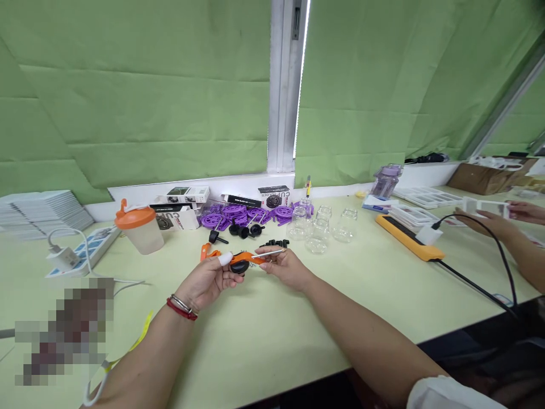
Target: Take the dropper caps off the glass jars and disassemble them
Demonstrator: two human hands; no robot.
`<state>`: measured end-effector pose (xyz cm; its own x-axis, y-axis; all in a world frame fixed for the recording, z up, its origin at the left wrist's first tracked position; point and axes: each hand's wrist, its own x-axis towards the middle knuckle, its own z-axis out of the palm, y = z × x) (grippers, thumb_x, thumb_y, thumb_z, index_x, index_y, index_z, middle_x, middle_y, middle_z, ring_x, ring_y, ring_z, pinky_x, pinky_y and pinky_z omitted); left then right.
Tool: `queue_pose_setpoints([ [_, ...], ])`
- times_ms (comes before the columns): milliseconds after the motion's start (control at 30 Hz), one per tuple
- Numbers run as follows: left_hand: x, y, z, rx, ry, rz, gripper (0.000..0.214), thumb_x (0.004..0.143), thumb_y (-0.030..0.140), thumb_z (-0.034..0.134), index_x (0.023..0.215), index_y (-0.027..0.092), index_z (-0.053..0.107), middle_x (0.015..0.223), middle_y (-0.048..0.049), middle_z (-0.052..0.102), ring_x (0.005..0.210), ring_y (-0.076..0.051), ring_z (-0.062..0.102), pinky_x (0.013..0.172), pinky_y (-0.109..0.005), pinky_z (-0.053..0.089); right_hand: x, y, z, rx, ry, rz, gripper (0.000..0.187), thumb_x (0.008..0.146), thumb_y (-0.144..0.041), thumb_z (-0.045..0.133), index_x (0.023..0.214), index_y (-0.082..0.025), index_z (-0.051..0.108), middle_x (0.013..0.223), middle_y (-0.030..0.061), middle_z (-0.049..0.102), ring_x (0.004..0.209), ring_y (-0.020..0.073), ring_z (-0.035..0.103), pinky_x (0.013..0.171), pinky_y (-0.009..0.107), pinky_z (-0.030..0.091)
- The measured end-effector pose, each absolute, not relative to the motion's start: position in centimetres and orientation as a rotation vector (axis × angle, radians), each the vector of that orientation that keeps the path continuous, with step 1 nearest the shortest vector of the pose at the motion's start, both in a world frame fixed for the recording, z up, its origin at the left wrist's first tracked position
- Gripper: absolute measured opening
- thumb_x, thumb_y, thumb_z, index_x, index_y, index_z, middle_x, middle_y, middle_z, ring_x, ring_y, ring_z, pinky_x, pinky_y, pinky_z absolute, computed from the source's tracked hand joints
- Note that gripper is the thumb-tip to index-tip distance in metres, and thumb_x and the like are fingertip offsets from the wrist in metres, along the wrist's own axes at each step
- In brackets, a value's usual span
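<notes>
My left hand [215, 278], a white cover on its thumb, is closed around the left end of an orange plastic part [250, 258]. A round black piece [239, 267] sits under that part, against my left fingers. At the part's right end, my right hand [289, 270] is closed on a thin silver rod [270, 253] lying across the orange plastic; whether the rod is fixed to anything is too small to tell. Behind my left hand lies another orange piece [208, 250]. Small black parts [276, 243] lie just behind my right hand.
Purple spoked parts [234, 215], black knobs [243, 229] and printed boxes [183, 218] lie behind my hands. Clear glass-like vessels [317, 237] stand to their right. An orange-lidded cup [140, 227] is on the left, a yellow power strip [409, 238] on the right. Another person's hands [489, 224] work far right.
</notes>
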<state>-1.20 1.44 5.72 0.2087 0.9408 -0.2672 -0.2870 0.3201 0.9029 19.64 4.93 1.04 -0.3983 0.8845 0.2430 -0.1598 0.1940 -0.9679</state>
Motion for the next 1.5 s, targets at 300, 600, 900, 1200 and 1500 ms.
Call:
queue_pose_setpoints([
  [300,-1.1,1.6,4.7,0.897,0.939,0.949,0.02,0.082,0.03,0.065,0.09,0.012,0.064,0.075,-0.0116,0.072,0.058,-0.014,0.066,0.049,-0.02,0.051,19.2,4.1,1.7,-0.572,-1.343,1.541,0.032,0.073,-0.038,0.073,0.095,-0.015,0.072,0.087,0.0077,0.072,0.075,0.0178,0.067,0.067,0.033,0.051],
  [600,0.1,0.9,4.7,1.492,1.096,1.195,0.051,0.079,0.05,0.062,0.122,0.022,0.056,0.124,-0.0112,0.059,0.106,-0.022,0.059,0.08,-0.031,0.05,19.1,3.8,2.2,-0.488,-1.108,1.644,0.027,0.075,-0.036,0.074,0.093,-0.016,0.071,0.076,0.005,0.072,0.071,0.0143,0.067,0.073,0.031,0.052],
  [900,1.3,0.8,3.9,1.544,1.025,1.18,0.045,0.079,0.04,0.065,0.117,0.021,0.05,0.095,-0.0049,0.062,0.078,-0.016,0.059,0.073,-0.033,0.048,18.8,4.1,1.6,-0.536,-1.204,1.655,0.033,0.078,-0.04,0.068,0.101,-0.017,0.066,0.082,0.0049,0.07,0.077,0.016,0.066,0.078,0.034,0.05],
  [1200,-1.8,2.8,3.8,1.242,1.122,1.489,0.039,0.077,0.035,0.065,0.111,0.02,0.052,0.076,0.0016,0.059,0.066,-0.012,0.055,0.066,-0.027,0.045,18.6,5.8,0.3,-1.071,-2.278,0.32,0.023,0.088,-0.016,0.049,0.1,-0.016,0.069,0.106,0.0092,0.065,0.097,0.0195,0.054,0.087,0.035,0.04],
  [1500,-2.7,4.0,2.6,1.154,1.179,1.58,0.046,0.074,0.038,0.066,0.112,0.02,0.05,0.069,0.0029,0.058,0.063,-0.013,0.057,0.064,-0.027,0.045,13.3,6.4,0.9,-1.115,-2.745,-0.406,0.017,0.083,-0.011,0.053,0.079,-0.013,0.069,0.083,0.0109,0.068,0.092,0.0238,0.05,0.08,0.038,0.031],
])
